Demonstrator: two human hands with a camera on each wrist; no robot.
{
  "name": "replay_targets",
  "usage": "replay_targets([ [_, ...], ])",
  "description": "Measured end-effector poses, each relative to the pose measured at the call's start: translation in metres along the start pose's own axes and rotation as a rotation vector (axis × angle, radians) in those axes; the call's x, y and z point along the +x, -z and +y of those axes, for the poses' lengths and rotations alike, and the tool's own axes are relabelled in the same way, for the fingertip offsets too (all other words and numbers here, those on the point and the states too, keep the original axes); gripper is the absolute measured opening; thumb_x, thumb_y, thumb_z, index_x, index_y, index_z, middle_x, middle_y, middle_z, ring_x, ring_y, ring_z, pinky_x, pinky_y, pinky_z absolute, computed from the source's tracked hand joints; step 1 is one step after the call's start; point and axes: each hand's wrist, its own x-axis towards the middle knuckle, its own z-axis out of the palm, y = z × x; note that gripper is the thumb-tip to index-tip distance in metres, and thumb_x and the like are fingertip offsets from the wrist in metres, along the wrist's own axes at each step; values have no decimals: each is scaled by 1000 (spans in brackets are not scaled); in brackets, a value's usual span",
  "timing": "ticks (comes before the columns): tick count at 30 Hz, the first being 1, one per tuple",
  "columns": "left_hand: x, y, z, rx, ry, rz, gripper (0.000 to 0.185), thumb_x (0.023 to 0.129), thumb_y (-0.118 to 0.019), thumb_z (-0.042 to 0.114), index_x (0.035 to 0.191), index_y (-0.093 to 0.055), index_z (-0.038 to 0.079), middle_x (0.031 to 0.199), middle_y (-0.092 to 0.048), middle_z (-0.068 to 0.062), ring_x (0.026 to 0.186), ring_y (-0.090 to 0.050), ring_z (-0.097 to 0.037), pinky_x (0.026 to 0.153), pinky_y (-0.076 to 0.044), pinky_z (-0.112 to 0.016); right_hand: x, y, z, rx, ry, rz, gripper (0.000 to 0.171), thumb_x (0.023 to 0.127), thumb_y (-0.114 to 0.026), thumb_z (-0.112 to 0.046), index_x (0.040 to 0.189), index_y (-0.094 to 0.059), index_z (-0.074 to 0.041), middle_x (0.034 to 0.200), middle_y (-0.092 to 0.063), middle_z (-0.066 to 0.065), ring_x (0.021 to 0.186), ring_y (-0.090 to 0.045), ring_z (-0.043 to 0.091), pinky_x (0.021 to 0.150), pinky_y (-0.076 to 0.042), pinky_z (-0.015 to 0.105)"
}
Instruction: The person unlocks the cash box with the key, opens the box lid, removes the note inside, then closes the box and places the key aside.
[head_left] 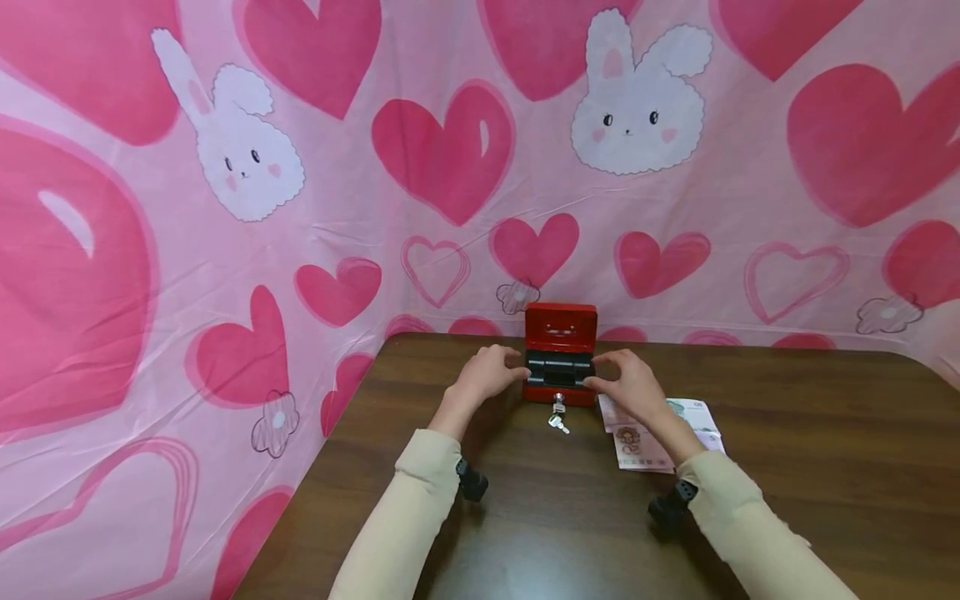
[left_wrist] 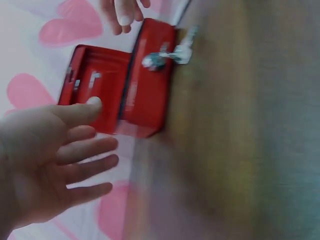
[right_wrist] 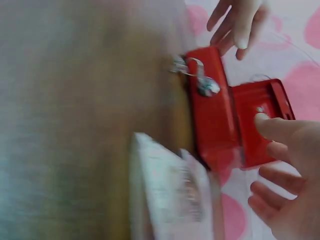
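Observation:
A small red cash box (head_left: pixel 560 393) stands near the back of the table with its lid (head_left: pixel 561 327) raised and a black tray (head_left: pixel 559 368) inside. Keys (head_left: pixel 558 424) hang from the lock on its front. My left hand (head_left: pixel 489 372) is at the box's left side, thumb near the rim, fingers spread in the left wrist view. On the opposite side, my right hand (head_left: pixel 628 383) has its thumb and fingertips right at the tray's edge. Both hands hold nothing. Banknotes (head_left: pixel 643 447) lie right of the box, partly hidden under my right hand and forearm.
The brown wooden table (head_left: pixel 555 517) reaches back to a pink cloth (head_left: pixel 450 275) printed with hearts and rabbits. A black wrist camera (head_left: pixel 472 481) sits on the left wrist and another (head_left: pixel 672 505) on the right.

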Motion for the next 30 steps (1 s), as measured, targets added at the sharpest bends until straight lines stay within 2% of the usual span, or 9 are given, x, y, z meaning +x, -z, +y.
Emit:
replay_targets([
  [6, 19, 19, 9, -38, -106, 57, 50, 97, -64, 33, 141, -56, 13, 136, -64, -8, 120, -63, -24, 104, -50, -43, 17, 17, -4, 90, -10, 46, 51, 93, -68, -20, 134, -54, 6, 133, -58, 28, 120, -56, 44, 103, -44, 58],
  [10, 30, 17, 9, -74, -124, 72, 56, 97, -64, 32, 148, -48, 15, 145, -56, -8, 127, -59, -28, 105, -49, -44, 28, 23, -8, 120, -55, 34, 59, 95, -65, -22, 144, -44, 5, 140, -52, 29, 124, -54, 45, 106, -43, 58],
  [14, 37, 11, 10, -118, -122, 82, 60, 97, -64, 30, 151, -43, 15, 150, -50, -10, 130, -56, -29, 106, -48, -45, 35, 25, -12, 155, -105, -15, 67, 97, -62, -25, 151, -34, 2, 149, -43, 29, 130, -50, 46, 108, -42, 58],
  [22, 36, 5, 10, -233, -127, 125, 63, 98, -62, 31, 154, -37, 15, 150, -51, -11, 130, -57, -26, 107, -48, -42, 36, 21, -18, 189, -118, -36, 65, 97, -61, -25, 152, -35, -1, 147, -47, 27, 131, -51, 45, 109, -41, 57],
  [30, 24, 5, 5, -219, -157, 166, 58, 98, -63, 28, 151, -42, 13, 143, -57, -10, 130, -57, -25, 112, -43, -40, 25, 16, -15, 215, -51, 48, 54, 94, -64, -16, 143, -47, 1, 135, -58, 27, 121, -60, 42, 106, -45, 54],
])
